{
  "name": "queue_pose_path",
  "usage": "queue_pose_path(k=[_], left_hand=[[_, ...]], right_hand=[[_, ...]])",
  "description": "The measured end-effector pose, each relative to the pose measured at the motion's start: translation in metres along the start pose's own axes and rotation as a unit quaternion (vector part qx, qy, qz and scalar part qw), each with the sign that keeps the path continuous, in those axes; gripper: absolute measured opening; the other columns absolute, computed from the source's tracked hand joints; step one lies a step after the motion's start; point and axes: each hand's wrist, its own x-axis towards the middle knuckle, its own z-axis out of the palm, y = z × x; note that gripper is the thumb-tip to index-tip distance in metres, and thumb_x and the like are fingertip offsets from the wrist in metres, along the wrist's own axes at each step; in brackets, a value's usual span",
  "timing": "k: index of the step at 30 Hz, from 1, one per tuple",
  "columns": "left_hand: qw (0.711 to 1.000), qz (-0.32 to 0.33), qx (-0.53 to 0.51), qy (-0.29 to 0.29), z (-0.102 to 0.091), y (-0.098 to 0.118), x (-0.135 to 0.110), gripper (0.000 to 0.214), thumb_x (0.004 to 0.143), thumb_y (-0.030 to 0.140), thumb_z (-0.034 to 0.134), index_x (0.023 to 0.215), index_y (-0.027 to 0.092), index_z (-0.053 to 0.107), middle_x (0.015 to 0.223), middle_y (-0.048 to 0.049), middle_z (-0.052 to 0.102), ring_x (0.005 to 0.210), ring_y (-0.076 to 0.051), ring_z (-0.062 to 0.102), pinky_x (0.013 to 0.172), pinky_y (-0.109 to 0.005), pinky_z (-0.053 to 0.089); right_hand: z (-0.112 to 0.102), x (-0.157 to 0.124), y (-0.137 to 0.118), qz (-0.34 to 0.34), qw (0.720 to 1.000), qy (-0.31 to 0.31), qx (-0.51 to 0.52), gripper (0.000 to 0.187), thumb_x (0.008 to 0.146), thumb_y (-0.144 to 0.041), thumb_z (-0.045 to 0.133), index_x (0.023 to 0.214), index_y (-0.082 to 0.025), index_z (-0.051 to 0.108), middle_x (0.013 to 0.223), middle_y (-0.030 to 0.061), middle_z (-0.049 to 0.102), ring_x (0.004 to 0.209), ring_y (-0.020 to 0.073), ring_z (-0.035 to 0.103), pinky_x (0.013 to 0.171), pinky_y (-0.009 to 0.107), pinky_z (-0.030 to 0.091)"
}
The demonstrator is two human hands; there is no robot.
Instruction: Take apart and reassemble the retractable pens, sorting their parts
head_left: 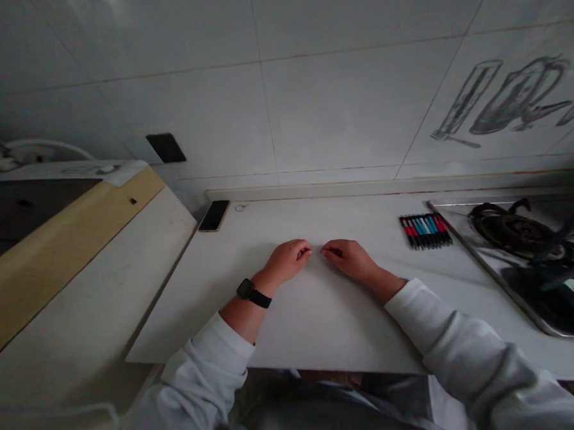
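My left hand (288, 261) rests on the white countertop (317, 329) with its fingers curled in, and I see nothing in it. A black watch (253, 292) is on that wrist. Facing it across a small gap, my right hand (349, 258) also lies on the counter, fingers closed and nothing showing between them. To the right of my right hand, several pens (425, 231) in red, blue and black lie side by side in a neat row. Neither hand touches them.
A dark-screened phone (214, 216) lies at the counter's back left, beside a small ring-like item (241, 208). A gas stove (506, 274) with a dark burner borders the right side. A large white appliance or cabinet (102, 282) stands left. The tiled wall (329, 110) closes off the back.
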Motion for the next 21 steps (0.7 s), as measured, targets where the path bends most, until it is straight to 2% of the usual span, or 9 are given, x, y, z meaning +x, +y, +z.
queue_pose_path(k=[4,10,21], left_hand=[[1.000,-0.012,0.013,-0.014,0.001,-0.002,0.001,0.011,0.098,0.023,0.059,0.096,0.020,0.070,0.094,-0.0041,0.073,0.083,-0.017,0.064,0.078,-0.029,0.048],[0.999,-0.019,0.022,-0.040,0.005,-0.006,0.002,0.013,0.096,0.023,0.059,0.095,0.020,0.072,0.092,-0.0047,0.073,0.082,-0.018,0.064,0.078,-0.030,0.048],[0.999,-0.022,0.016,-0.037,0.006,-0.012,0.001,0.014,0.096,0.024,0.060,0.096,0.019,0.073,0.093,-0.0044,0.073,0.084,-0.018,0.064,0.078,-0.029,0.048]], right_hand=[[0.005,0.003,0.009,-0.014,0.999,-0.039,0.007,0.024,0.095,-0.031,0.057,0.097,-0.021,0.078,0.088,0.0046,0.076,0.074,0.0163,0.065,0.070,0.026,0.043],[0.004,0.002,0.013,-0.020,0.999,-0.034,0.022,0.022,0.095,-0.031,0.058,0.097,-0.023,0.079,0.089,0.0044,0.077,0.078,0.0179,0.066,0.072,0.027,0.046],[0.008,0.003,0.019,-0.034,0.999,-0.032,-0.004,0.021,0.094,-0.028,0.059,0.101,-0.023,0.079,0.093,0.0047,0.077,0.081,0.0178,0.068,0.076,0.027,0.047]])
